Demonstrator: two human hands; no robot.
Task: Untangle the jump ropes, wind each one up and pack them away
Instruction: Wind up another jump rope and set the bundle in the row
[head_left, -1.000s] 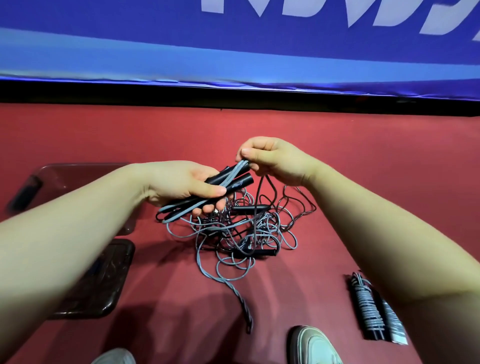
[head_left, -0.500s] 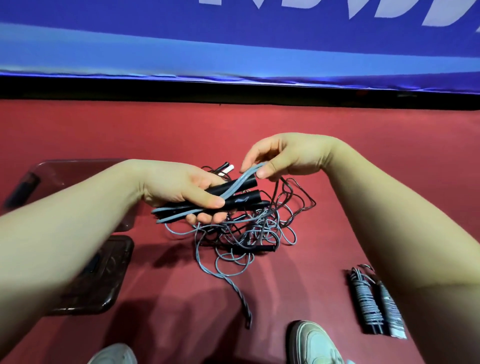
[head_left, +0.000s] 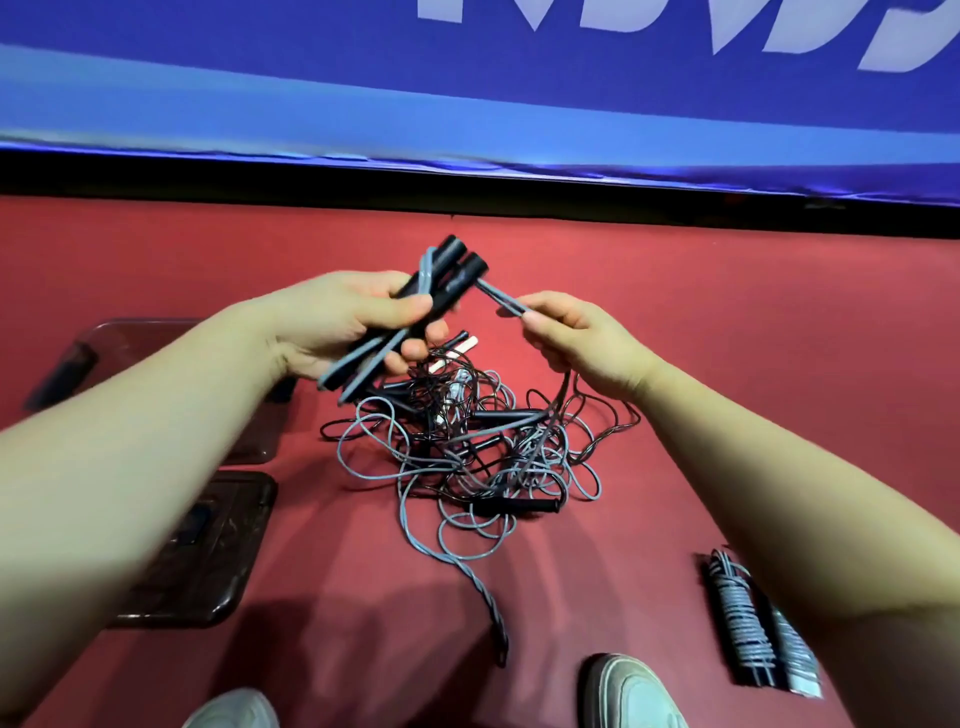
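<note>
One head-worn wide-angle camera looks forward and down, close over the left hand (head_left: 348, 325) and right hand (head_left: 584, 345), toward the far blue banner (head_left: 311, 88).

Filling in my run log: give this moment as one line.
left hand: grips paired handles | right hand: pinches grey cord | tangle: on floor | wound ropes: at right

No text can be read in full. At 12 o'clock the blue banner (head_left: 311, 67) carries big white letters (head_left: 906, 41), cut by the upper edge.
</note>
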